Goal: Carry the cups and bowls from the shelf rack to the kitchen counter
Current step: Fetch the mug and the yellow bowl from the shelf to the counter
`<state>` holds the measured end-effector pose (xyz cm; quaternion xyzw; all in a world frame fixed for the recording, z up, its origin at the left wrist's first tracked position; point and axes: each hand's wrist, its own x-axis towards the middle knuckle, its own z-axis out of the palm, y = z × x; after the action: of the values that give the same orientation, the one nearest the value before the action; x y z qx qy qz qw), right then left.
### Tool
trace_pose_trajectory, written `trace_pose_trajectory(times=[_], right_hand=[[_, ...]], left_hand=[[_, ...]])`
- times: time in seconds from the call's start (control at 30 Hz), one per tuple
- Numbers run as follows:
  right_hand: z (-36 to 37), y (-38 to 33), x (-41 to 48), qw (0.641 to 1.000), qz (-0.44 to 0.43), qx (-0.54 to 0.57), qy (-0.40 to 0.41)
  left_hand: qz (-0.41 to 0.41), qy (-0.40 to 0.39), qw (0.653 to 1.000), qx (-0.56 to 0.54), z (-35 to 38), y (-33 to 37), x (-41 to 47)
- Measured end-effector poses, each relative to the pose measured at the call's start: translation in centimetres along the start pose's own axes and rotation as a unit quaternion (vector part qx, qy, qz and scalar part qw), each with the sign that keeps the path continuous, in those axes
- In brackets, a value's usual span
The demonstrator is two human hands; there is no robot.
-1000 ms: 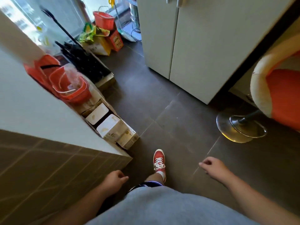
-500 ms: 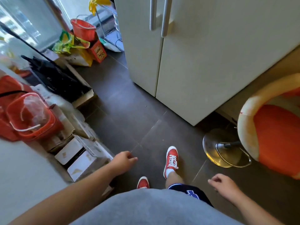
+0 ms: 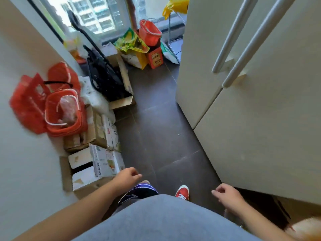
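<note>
No cups, bowls or kitchen counter show in the head view. A thin metal rack (image 3: 174, 30) stands at the far end of the passage, mostly hidden by the fridge. My left hand (image 3: 127, 176) hangs low at the left with its fingers loosely curled and nothing in it. My right hand (image 3: 226, 193) hangs low at the right, also loosely curled and empty. Both hands are over the dark tiled floor (image 3: 156, 129), near my red shoe (image 3: 182, 192).
A tall white fridge (image 3: 251, 110) with long handles fills the right side. Along the white wall on the left lie cardboard boxes (image 3: 102, 136), red baskets (image 3: 64, 112) and a black item. Bags and a red bucket (image 3: 150, 33) sit by the window. A narrow floor strip runs between.
The view has swung left and forward down the passage. The orange stool has dropped out at the lower right. Both hands stay empty and swing by my sides.
</note>
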<state>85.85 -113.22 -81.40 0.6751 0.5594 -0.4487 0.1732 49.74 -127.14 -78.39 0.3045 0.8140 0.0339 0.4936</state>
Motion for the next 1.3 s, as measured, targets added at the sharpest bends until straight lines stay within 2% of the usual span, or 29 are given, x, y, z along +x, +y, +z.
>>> trace_pose_trajectory(times=[0.13,0.3,0.43,0.53,0.63,0.9,1.1,1.3], right_hand=[[-3.3,-10.8,5.5,0.994,-0.092,-0.058,-0.007],[-5.0,-24.7,10.5,0.985,-0.161,-0.055,-0.002],[-6.2,-32.2,12.5,0.987,-0.160,-0.030,0.002],[-7.2,-35.0,13.7,0.990,-0.142,-0.017,0.001],[-8.4,-36.5,14.9,0.994,-0.112,0.001,0.002],[-12.3,-40.2,19.4,0.998,-0.055,0.024,0.014],[-16.9,-49.4,23.1,0.988,-0.151,0.007,0.031],[-24.2,-60.7,24.7,0.962,-0.260,0.072,0.049]], left_hand=[[-0.086,0.028,0.992,-0.084,-2.9,-3.7,0.7],[-0.131,0.016,0.981,-0.144,-7.4,-7.2,4.1],[-0.146,0.016,0.982,-0.119,-12.9,-7.3,8.5],[-0.122,0.001,0.989,-0.082,-18.2,-5.5,11.8],[-0.086,0.015,0.994,-0.063,-23.8,-2.5,15.2],[-0.021,0.042,0.991,-0.124,-33.7,8.5,25.0],[0.050,0.053,0.988,-0.139,-40.4,18.8,30.2],[0.159,0.096,0.964,-0.188,-47.0,29.6,32.0]])
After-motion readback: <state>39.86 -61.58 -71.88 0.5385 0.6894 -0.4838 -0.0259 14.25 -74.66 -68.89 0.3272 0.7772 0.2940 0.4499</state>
